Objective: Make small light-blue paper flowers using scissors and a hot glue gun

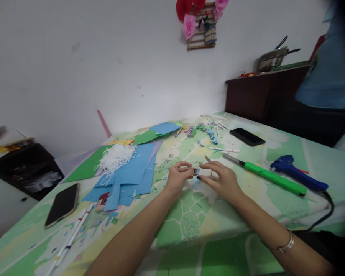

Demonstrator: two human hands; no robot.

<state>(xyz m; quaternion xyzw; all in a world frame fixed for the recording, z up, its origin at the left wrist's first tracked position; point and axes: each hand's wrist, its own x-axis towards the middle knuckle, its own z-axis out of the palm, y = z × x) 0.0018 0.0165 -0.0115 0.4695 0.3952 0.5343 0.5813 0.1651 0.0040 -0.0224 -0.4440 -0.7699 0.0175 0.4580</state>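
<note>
My left hand (178,176) is closed in a pinch on a small light-blue paper piece (197,172) above the table's middle. My right hand (221,178) meets it from the other side, thumb and fingertips at the same piece. Its exact shape is too small to make out. Just behind my right fingers pokes a thin pointed tip (207,158), mostly hidden. To the right lie a green-handled cutter (273,178) with its blade out and a blue glue gun (299,174) with a black cord.
Blue foam or paper sheets (132,165) lie left under a tangle of white string (116,158). Phones lie at left (62,205) and right (247,137). White markers (71,237) rest front left. Curled colourful strips (201,128) and scraps lie behind. A person (330,76) stands at right.
</note>
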